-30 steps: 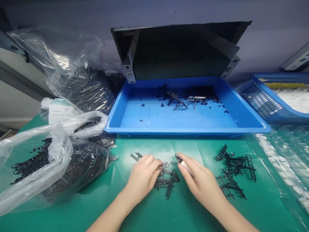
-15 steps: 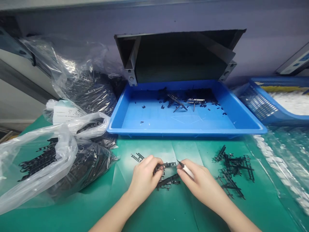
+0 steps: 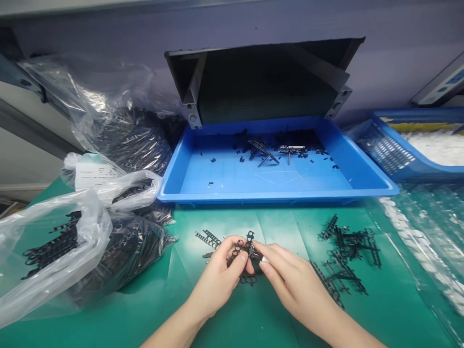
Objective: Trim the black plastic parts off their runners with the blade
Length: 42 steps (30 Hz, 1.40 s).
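Centre: black plastic strip (image 3: 250, 236), slim, with small rings at its far end, lower part hidden by fingers. Beside it in the same hold, further black ringed pieces (image 3: 236, 249). Location: above the smooth green tabletop (image 3: 224, 324), before the shallow rectangular blue plastic tray (image 3: 232, 196). Grip of left hand (image 3: 224, 263): closed on the strip, thumb against fingers. Grip of right hand (image 3: 292, 270): forefinger tip at the strip, thumb and forefinger closed on a white piece (image 3: 264, 259), mostly hidden.

On the tabletop: loose black strips (image 3: 208, 239) just beyond the left hand, a tangled black heap (image 3: 353, 246) to the right. Far left, clear plastic bags (image 3: 96, 256) full of black parts; far right, perforated blue plastic basket (image 3: 393, 150) with white contents. Behind the tray, pale purple wall (image 3: 398, 63) with a dark metal-edged opening (image 3: 268, 82).

Orientation: ringed end away from the body, toward the tray; long axis roughly fore-and-aft, nearly square to the tray's front rim. Tilt from the horizontal: impossible to tell.
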Available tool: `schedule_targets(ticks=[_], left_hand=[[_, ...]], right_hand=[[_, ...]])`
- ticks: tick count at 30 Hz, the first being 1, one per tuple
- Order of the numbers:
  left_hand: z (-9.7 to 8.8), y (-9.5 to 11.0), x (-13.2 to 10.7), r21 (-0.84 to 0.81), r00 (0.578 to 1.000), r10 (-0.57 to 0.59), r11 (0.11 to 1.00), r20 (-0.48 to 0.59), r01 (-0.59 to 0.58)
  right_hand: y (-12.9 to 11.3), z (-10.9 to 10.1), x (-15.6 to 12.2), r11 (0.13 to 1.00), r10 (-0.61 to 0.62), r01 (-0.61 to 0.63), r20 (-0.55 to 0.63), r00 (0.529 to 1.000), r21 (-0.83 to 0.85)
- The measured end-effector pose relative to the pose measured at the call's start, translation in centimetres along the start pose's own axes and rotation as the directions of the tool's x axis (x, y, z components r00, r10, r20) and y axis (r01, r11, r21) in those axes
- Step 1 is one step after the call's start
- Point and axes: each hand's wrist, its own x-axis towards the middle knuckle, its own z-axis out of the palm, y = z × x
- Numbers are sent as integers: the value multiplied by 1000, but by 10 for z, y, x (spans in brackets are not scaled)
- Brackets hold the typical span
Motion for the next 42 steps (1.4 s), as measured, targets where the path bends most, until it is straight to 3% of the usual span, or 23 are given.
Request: schedule_targets(ticks=[15, 23, 29, 38, 42], left_hand=[[-4, 2, -5, 58, 997, 3, 998, 71, -7], [0, 0, -4, 194, 994, 108, 976, -11, -103], [4, -3, -4, 158, 993, 92, 984, -73, -79], [8, -9, -5, 42, 996, 44, 998, -76, -41], [8, -5, -5, 42, 998, 17, 999, -55, -15]], right_hand=[[-2, -4, 0, 998, -39, 36, -47, 998, -60], [-5, -1, -1, 996, -44, 38, -74, 996, -78], [-8, 4, -2, 996, -41, 32, -106, 994, -83], [-10, 9, -3, 997, -21, 9, -155, 988, -81], [-6, 7, -1, 999, -22, 17, -94, 995, -49]])
